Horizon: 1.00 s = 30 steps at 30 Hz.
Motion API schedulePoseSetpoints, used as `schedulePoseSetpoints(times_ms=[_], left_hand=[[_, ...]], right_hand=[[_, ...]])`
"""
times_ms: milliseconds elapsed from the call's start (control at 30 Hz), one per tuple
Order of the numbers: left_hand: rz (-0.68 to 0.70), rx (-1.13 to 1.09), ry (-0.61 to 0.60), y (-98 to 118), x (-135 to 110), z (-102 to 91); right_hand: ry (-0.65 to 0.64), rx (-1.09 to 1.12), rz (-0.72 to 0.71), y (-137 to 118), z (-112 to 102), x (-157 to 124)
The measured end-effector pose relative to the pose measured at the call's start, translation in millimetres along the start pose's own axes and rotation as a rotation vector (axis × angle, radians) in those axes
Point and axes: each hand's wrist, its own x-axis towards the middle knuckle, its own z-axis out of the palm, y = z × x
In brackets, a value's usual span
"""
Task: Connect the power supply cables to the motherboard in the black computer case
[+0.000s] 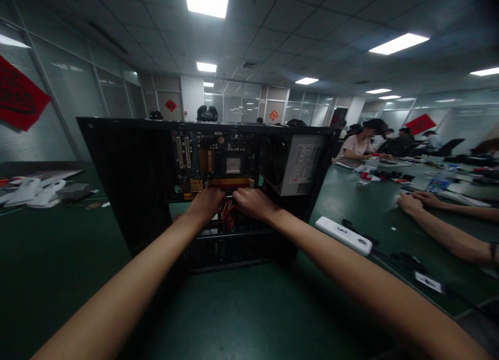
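Observation:
An open black computer case (pixel 113 162) stands in front of me, its inside facing me. Side by side at the lower edge of the motherboard (pixel 245 146), just below the memory slots (pixel 230 182), are both my hands. My left hand (pixel 206 204) is closed, fingers curled inward. Close to it on the right, my right hand (pixel 254 203) is closed too. What lies between the fingers of either is hidden. Red and yellow cables (pixel 228 216) hang between and below them. A power supply (pixel 302 165) with a fan sits at the case's upper right.
Right of the case lie a white power strip (pixel 343 235) and black cables. Another person's hands (pixel 411 203) rest on the green table (pixel 249 318) farther right. A bottle (pixel 368 168) stands behind. White objects (pixel 37 191) and a grey box (pixel 73 191) lie at left.

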Motion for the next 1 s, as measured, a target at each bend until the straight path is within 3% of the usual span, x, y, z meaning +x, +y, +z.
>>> schedulePoseSetpoints(times_ms=[500,1000], left_hand=[[-0.016,-0.098,0.008,-4.6,-4.3,1.2],[0.017,-0.279,0.098,-11.0,-6.0,12.6]], right_hand=[[0.045,-0.005,-0.055,3.9,8.0,-0.8],[-0.017,-0.031,-0.018,0.9,2.0,4.1]])
